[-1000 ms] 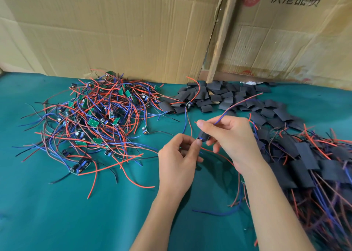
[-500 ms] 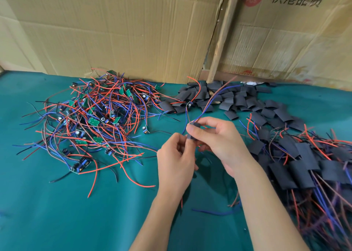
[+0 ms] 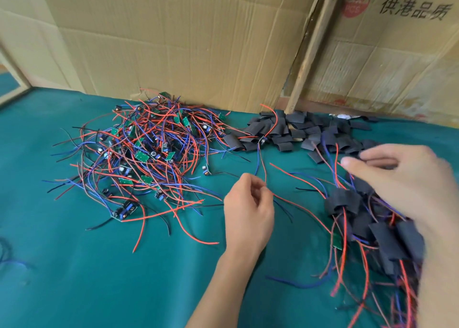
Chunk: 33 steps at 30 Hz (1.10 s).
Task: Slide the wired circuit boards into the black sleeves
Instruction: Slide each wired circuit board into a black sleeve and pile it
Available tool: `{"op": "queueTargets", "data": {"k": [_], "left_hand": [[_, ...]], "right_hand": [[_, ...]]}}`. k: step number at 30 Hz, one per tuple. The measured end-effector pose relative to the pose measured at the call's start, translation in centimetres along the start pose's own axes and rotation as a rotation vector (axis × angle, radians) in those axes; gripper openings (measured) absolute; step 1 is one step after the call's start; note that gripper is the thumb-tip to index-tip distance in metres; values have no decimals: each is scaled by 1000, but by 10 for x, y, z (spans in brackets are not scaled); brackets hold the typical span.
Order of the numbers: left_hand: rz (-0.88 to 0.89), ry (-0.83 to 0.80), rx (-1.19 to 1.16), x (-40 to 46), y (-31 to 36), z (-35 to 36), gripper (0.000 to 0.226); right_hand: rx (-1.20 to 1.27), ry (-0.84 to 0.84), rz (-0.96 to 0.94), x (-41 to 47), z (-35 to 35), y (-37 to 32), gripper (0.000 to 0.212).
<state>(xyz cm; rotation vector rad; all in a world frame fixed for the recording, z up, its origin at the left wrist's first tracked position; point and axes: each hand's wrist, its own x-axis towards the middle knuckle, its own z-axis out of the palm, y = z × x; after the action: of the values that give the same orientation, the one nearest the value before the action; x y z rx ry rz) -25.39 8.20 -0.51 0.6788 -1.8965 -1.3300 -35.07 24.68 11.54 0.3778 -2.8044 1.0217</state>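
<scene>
— Where are the green wired circuit boards [image 3: 142,156]?
— Heaped left on the teal cloth; flat black sleeves [image 3: 285,131] behind.
— Hands?
— Left hand [image 3: 248,211] curled, pinching a red wire [image 3: 265,172]; right hand [image 3: 407,186] spread, blurred, over the sleeved pile [image 3: 377,223]
</scene>
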Motion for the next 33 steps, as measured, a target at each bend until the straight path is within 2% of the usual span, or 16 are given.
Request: {"op": "queueTargets", "data": {"k": [1, 2, 5, 6, 8, 9, 12, 15, 18, 22, 24, 26, 29, 33], "left_hand": [[6, 9, 10, 0, 0, 0, 12], [10, 16, 16, 0, 0, 1, 13], [34, -36, 54, 2, -2, -2, 30], [66, -77, 77, 2, 0, -4, 35], [210, -115, 125, 0, 3, -9, 38], [269, -111, 141, -1, 5, -12, 35], [226, -130, 137, -1, 2, -12, 33], [95, -183, 20, 0, 0, -8, 24], [87, -151, 15, -3, 4, -7, 8], [11, -22, -182, -4, 10, -10, 12], [-39, 36, -272, -2, 10, -12, 14], [-77, 35, -297, -1, 10, -13, 15], [-154, -83, -424, -1, 13, -13, 22], [-213, -189, -563, 3, 14, -12, 36]], "right_hand": [[21, 26, -101, -2, 7, -15, 29], [40, -23, -211, -4, 20, -34, 19], [-25, -383, -489, -9, 89, -99, 5], [-97, -496, -551, -8, 116, -117, 12], [-264, -667, -577, -3, 163, -141, 36], [-339, -699, -575, 1, 179, -146, 40], [-378, -664, -575, 11, 195, -144, 27], [-111, -641, -483, 22, 172, -135, 17], [434, -574, -246, 36, 120, -123, 16], [1021, -440, -72, 54, 44, -104, 25], [1216, -422, -11, 57, 20, -95, 31], [1294, -485, 11, 51, 11, -87, 38], [1073, -620, -57, 28, 26, -71, 43], [597, -720, -181, -4, 67, -44, 20]]}}
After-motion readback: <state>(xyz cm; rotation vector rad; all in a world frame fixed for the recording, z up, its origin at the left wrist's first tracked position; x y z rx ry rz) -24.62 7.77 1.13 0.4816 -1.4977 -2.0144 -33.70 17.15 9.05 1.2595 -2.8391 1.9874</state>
